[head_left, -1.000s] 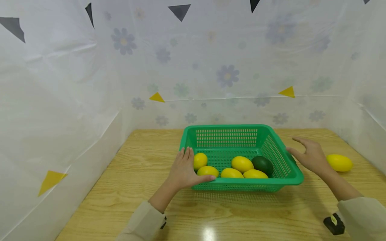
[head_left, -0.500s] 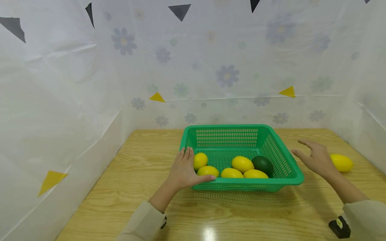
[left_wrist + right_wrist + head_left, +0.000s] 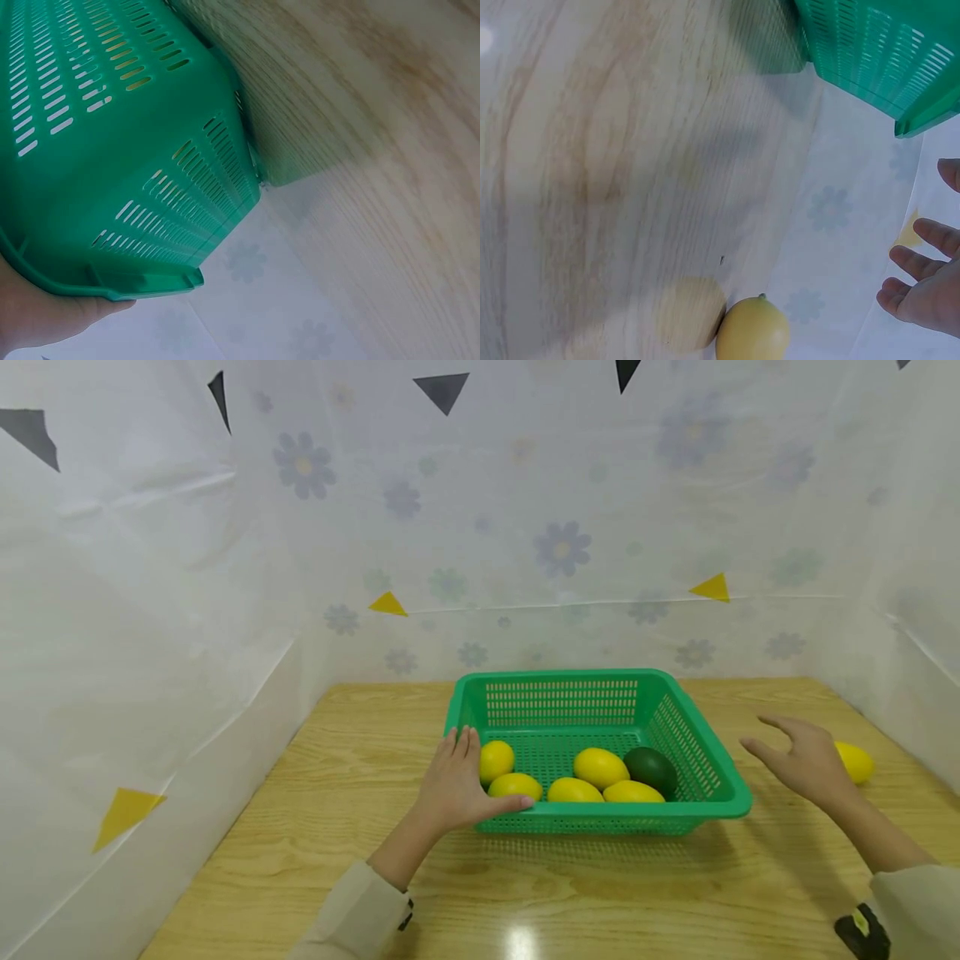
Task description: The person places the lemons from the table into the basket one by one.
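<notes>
A green plastic basket [image 3: 558, 676] stands on the table, its slotted side also showing in the left wrist view. Inside lie several yellow lemons [image 3: 601, 768] and a dark green oval fruit [image 3: 651, 771] that looks like an avocado. My left hand [image 3: 450, 789] rests on the near left corner of the rim, fingers straight and thumb along the front edge. To the right of the basket, my right hand [image 3: 806, 762] hovers apart from it, fingers spread and holding nothing. Partly hidden behind that hand is one more lemon [image 3: 857, 763], lying on the table.
A wooden table [image 3: 315, 843] carries everything. White sheeting [image 3: 480, 527] with printed flowers and triangles surrounds it at the back and on both sides. The lone lemon [image 3: 752, 330] lies near the sheeting in the right wrist view.
My right hand has moved away from the basket's right rim, to the right towards the lone lemon, and covers more of it. The left hand and the basket stay where they were.
</notes>
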A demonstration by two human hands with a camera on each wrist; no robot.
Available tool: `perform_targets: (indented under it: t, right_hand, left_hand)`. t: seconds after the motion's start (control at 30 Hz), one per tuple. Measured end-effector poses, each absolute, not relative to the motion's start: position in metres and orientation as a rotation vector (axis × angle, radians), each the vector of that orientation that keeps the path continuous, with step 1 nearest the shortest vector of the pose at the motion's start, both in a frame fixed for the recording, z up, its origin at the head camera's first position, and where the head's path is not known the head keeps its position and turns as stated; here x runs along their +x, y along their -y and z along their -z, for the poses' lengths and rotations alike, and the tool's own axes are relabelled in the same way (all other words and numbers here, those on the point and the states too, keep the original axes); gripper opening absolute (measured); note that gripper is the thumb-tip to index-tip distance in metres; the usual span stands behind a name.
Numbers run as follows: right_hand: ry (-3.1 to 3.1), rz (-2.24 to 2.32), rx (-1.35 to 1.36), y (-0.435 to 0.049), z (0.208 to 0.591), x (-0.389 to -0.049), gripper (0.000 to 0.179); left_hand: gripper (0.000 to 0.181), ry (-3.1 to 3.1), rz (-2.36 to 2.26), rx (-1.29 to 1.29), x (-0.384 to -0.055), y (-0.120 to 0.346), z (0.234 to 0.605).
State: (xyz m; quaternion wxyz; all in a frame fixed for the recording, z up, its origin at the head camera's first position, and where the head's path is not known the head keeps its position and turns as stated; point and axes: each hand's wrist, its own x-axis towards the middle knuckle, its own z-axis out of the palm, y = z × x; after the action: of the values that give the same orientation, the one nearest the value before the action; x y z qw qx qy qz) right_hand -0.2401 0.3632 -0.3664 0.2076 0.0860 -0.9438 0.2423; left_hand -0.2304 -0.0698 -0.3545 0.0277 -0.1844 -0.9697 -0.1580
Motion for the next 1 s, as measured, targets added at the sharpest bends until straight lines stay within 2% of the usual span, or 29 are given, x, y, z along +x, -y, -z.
perform_targets:
  t: [0.23,0.63,1.0]
  right_hand:
    - [2.636,-0.667,0.196,-0.37,0.37,-0.239,0.054]
    - [2.651,-0.655,0.153,-0.379,0.374,-0.235,0.054]
    - [2.662,-0.645,0.112,-0.394,0.385,-0.234,0.056]
  left_hand:
    - [0.121,3.002,0.491,-0.558,-0.231,0.07,0.355]
    - [0.126,2.997,0.498,-0.555,-0.231,0.07,0.356]
    - [0.12,3.003,0.494,-0.547,-0.231,0.07,0.356]
